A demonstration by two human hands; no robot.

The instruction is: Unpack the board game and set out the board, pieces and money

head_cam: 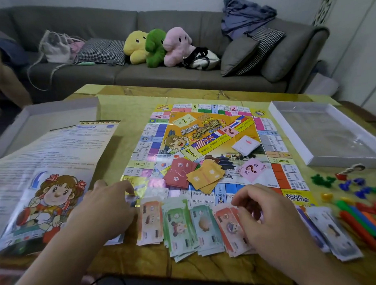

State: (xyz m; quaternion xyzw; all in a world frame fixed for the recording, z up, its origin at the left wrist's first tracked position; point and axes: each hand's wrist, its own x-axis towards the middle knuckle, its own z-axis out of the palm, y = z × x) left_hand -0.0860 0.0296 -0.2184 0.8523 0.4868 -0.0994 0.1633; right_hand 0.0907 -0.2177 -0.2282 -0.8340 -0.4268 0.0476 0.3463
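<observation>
Paper money (pixel 193 226) is being sorted below the board (pixel 206 145): left hand (pixel 108 206) pinches a note, right hand (pixel 265 214) fingers the red stack, which next needs squaring.

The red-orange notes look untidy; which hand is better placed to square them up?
Probably the right hand: it already rests on the red-orange money stack, while the left hand is beyond the other stacks.
</observation>
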